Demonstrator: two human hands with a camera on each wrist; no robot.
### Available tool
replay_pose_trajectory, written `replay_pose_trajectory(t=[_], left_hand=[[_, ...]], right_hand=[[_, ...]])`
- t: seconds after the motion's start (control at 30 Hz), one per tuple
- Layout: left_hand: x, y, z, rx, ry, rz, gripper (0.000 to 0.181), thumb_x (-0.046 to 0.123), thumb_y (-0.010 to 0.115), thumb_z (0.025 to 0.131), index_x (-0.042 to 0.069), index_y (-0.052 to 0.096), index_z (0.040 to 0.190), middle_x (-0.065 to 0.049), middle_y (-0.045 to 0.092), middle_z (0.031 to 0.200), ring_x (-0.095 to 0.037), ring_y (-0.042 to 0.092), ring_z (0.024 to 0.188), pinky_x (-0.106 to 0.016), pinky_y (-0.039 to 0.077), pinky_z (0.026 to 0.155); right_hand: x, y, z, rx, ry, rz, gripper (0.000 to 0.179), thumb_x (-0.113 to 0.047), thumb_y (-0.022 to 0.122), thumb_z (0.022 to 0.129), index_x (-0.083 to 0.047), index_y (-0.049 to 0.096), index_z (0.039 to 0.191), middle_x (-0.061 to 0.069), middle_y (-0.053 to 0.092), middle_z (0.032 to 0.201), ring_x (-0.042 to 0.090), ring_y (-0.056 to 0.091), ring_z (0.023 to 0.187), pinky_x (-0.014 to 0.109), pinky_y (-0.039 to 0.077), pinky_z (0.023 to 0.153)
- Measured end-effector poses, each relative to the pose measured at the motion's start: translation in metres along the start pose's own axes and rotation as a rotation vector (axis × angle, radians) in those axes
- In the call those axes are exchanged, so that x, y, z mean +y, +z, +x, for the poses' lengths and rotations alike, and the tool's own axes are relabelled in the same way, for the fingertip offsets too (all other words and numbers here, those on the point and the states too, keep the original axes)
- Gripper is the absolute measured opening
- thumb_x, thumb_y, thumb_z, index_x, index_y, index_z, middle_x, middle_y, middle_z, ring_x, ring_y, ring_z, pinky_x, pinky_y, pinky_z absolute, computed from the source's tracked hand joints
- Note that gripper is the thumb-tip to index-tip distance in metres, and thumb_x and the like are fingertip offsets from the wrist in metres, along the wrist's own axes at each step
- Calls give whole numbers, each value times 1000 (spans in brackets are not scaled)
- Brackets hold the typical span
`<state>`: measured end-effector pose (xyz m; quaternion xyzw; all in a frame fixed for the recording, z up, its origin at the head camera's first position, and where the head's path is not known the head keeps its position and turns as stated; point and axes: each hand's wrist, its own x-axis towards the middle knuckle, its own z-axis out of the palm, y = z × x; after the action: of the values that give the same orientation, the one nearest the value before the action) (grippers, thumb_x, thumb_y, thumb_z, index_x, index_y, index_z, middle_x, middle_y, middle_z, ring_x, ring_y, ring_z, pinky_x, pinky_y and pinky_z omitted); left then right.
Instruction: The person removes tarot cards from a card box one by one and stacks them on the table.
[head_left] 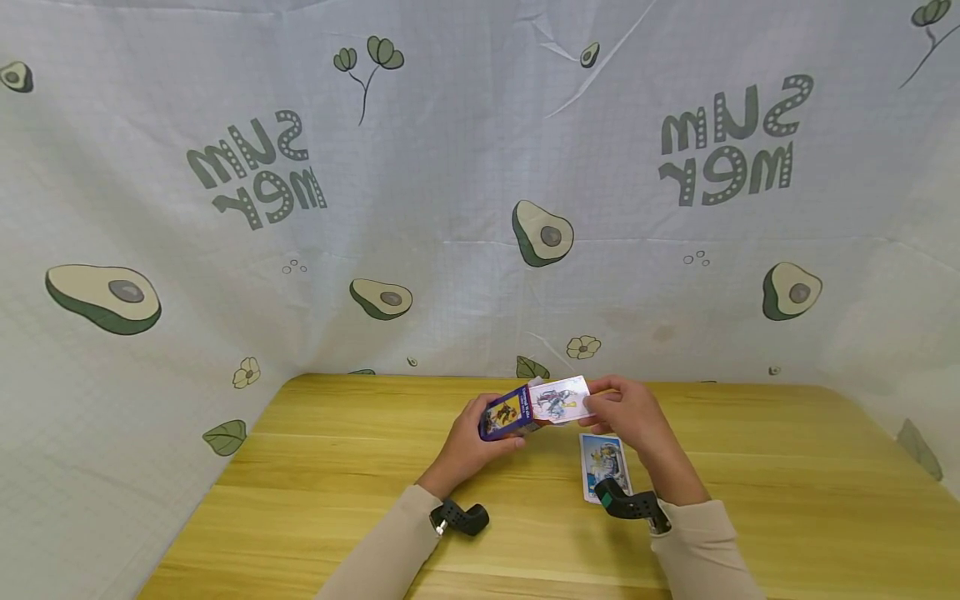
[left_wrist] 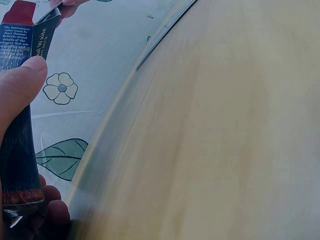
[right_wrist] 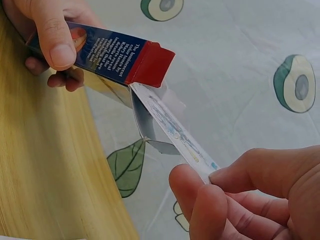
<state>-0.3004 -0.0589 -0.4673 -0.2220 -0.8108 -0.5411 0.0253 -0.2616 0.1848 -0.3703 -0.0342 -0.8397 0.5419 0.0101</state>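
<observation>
My left hand (head_left: 469,446) grips a dark blue card box (head_left: 507,414) around its sides, tilted above the table. The box's open end faces right, with its red flap (right_wrist: 156,65) folded out in the right wrist view. A white illustrated card (head_left: 559,400) sticks partway out of that end. Its outer edge is pinched between the thumb and fingers of my right hand (head_left: 628,414). Below the right hand, a stack of picture cards (head_left: 604,463) lies on the wooden table, partly covered by the right wrist camera. The rest of the pinched card is hidden inside the box.
The wooden table (head_left: 315,500) reaches back to a white curtain (head_left: 450,167) printed with avocados and lettering. Black wrist cameras, the left one (head_left: 467,518) and the right one (head_left: 626,502), jut out over the table from the sleeves.
</observation>
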Motion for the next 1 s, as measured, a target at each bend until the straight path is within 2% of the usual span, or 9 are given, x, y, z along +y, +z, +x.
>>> replay_pose_trajectory(t=[0.27,0.53,0.63,0.73,0.8,0.93,1.0], left_hand=[[0,0,0,-6,-2,-4,69,40,79,79,22,45,136,2,50,123,-15,50,107,-30,45,91],[1,1,-1,-1,19,-27,64,33,80,80,23,47,134,2,51,121,-14,50,104,-28,46,87],[14,-2,-4,-6,19,-39,63,26,80,80,17,48,134,-2,52,120,-16,51,104,-29,46,87],[19,-4,-6,-8,24,-48,63,23,80,80,13,48,134,-4,52,119,-16,51,103,-29,46,86],[17,-4,-6,-5,28,-43,63,25,80,80,15,49,134,-2,52,119,-15,51,103,-27,46,85],[3,0,-1,-5,10,-46,64,30,80,80,22,47,135,1,52,121,-14,51,105,-29,46,87],[3,0,-1,-7,9,-50,64,34,80,80,23,47,134,2,51,120,-14,51,105,-29,46,88]], right_hand=[[3,-4,0,2,-3,5,35,-13,58,93,7,51,122,30,62,115,26,70,76,29,55,66],[5,-10,1,12,-6,22,35,-10,56,93,9,50,122,32,60,115,32,69,80,30,56,68],[5,-13,1,22,-3,19,35,-10,56,93,8,50,122,32,60,115,32,69,79,29,55,67],[5,-15,1,28,-2,16,35,-11,56,93,8,50,122,32,59,115,30,69,76,28,55,66],[6,-17,1,31,0,14,35,-11,56,94,8,50,123,32,59,116,26,69,74,27,55,66],[6,-20,0,37,11,21,35,-11,56,94,7,49,123,32,59,117,20,68,71,26,55,65],[6,-21,0,39,15,24,35,-11,55,95,7,49,123,32,59,117,20,68,72,25,55,65]])
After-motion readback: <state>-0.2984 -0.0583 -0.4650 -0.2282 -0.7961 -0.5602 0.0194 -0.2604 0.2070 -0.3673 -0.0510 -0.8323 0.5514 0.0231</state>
